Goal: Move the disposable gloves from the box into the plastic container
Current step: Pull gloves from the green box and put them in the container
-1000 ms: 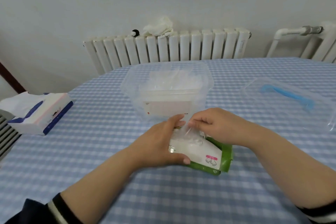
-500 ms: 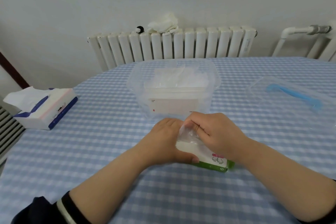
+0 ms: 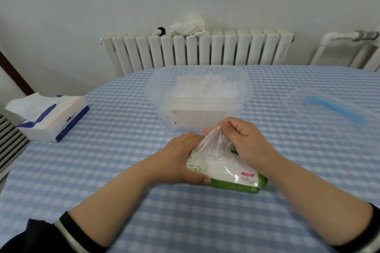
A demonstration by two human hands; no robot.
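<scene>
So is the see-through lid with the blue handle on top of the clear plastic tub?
No, the clear lid with the blue handle lies flat on the checked tablecloth, beside the open clear plastic tub.

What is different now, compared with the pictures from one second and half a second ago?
The right hand has lifted, drawing a clear glove up out of the glove box, so the film stretches into a cone. The left hand still holds the box down. The plastic container, its lid and the tissue pack stayed put.
</scene>
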